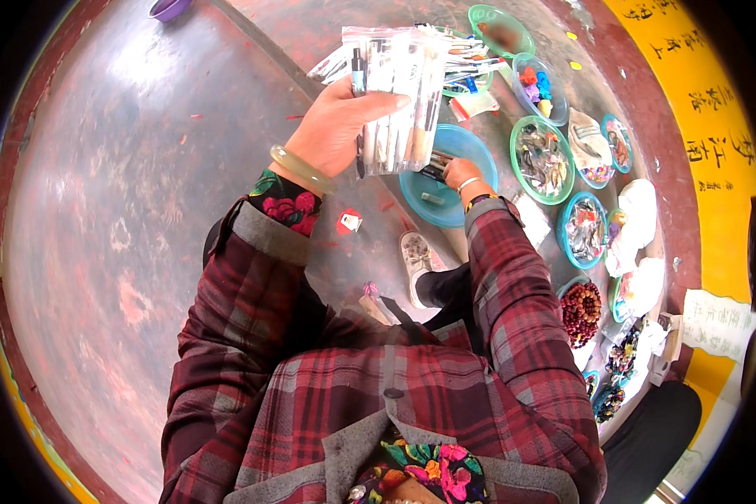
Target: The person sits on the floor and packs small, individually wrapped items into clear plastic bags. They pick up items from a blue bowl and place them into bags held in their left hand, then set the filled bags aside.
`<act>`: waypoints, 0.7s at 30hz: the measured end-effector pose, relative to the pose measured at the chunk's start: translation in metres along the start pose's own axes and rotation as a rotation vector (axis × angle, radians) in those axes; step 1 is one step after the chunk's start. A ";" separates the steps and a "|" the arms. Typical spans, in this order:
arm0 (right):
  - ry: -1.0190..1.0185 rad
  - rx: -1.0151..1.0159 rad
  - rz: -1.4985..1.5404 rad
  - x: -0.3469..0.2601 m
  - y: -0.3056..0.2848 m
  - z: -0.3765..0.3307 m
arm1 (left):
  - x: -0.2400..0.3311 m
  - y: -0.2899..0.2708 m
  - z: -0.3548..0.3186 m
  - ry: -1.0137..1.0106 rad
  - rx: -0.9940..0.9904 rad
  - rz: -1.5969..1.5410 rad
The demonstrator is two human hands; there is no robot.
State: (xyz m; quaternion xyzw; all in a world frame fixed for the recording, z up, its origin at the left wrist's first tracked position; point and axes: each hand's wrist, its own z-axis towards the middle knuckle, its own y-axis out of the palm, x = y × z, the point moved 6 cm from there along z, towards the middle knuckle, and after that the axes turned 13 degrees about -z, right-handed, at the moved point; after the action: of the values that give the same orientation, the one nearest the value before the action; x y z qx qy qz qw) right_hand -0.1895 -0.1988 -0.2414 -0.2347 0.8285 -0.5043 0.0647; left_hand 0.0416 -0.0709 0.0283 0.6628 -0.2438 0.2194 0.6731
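My left hand (332, 126) is closed on a clear plastic bag (420, 71) filled with white and pale pens, its thumb lying across the front. A dark-capped pen (359, 76) stands along the bag's left edge. Lower and to the right, my right hand (462, 174) reaches into a light blue basin (458, 139), its fingers closed on dark pens (437, 165); how many it grips is hidden. A small clear piece (433, 199) lies on the basin's bottom. Behind the bag, more pens (470, 63) are heaped over a green basket.
To the right stand a green basin of small packets (543, 160), a blue basket of packets (583, 228), a basin of coloured bundles (540, 84) and red-brown beads (581, 313). A red-and-white packet (349, 221) lies on the floor near my shoe (416, 256). A dark-trousered leg (659, 437) is at lower right.
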 end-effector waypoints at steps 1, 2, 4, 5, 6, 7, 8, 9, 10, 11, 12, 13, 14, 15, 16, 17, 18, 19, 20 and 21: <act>0.013 0.019 -0.021 -0.005 0.001 -0.002 | 0.000 -0.001 0.000 -0.001 0.003 0.002; 0.026 0.037 -0.042 -0.009 0.002 -0.005 | -0.001 -0.002 0.000 -0.002 0.006 0.005; -0.006 -0.007 -0.148 -0.015 0.011 -0.009 | -0.001 -0.002 0.000 -0.004 0.006 0.008; -0.022 -0.030 -0.201 -0.018 0.014 -0.011 | -0.001 -0.002 0.000 -0.005 0.007 0.009; -0.017 -0.082 -0.199 -0.022 0.014 -0.015 | -0.001 -0.003 0.000 -0.005 0.009 0.012; -0.013 -0.132 -0.196 -0.028 0.008 -0.019 | -0.001 -0.005 -0.001 -0.004 0.015 0.008; -0.010 -0.183 -0.193 -0.032 0.005 -0.022 | 0.000 -0.006 -0.001 -0.003 0.021 0.005; -0.051 -0.151 -0.207 -0.029 0.004 -0.019 | 0.000 -0.004 -0.001 -0.005 0.019 -0.003; -0.088 -0.120 -0.223 -0.020 0.005 -0.014 | 0.000 -0.002 0.000 -0.002 0.014 -0.003; -0.125 -0.089 -0.238 -0.012 0.005 -0.008 | 0.000 0.000 0.001 0.000 0.008 -0.004; -0.107 -0.192 -0.080 -0.008 -0.002 -0.007 | 0.002 -0.001 0.000 0.008 0.013 -0.001; -0.095 -0.294 0.078 -0.009 -0.023 -0.012 | 0.003 -0.004 -0.002 0.015 0.030 0.005; -0.066 -0.392 0.235 -0.001 -0.039 -0.018 | 0.003 -0.005 -0.001 0.018 0.032 0.004; -0.068 -0.305 0.428 0.017 -0.055 -0.016 | 0.002 -0.003 0.001 0.018 0.028 -0.002; -0.091 -0.216 0.621 0.024 -0.074 -0.018 | 0.003 -0.004 0.000 0.017 0.030 -0.007; -0.085 -0.105 0.776 0.033 -0.091 -0.021 | 0.003 -0.004 0.000 0.016 0.031 -0.013; -0.078 0.008 0.929 0.038 -0.116 -0.033 | 0.004 -0.004 -0.001 0.015 0.032 -0.019; -0.042 0.114 1.060 0.042 -0.140 -0.050 | 0.004 -0.003 -0.001 0.019 0.024 -0.016; -0.004 0.223 1.189 0.046 -0.156 -0.064 | 0.004 -0.001 -0.001 0.020 0.016 -0.012; 0.022 0.280 1.325 0.055 -0.164 -0.070 | 0.004 0.001 0.000 0.022 0.004 -0.012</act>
State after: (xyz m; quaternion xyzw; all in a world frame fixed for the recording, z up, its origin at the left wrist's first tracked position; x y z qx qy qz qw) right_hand -0.2087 -0.2303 -0.0584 0.3385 0.7248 -0.4630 0.3817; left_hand 0.0438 -0.0710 0.0316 0.6630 -0.2319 0.2233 0.6759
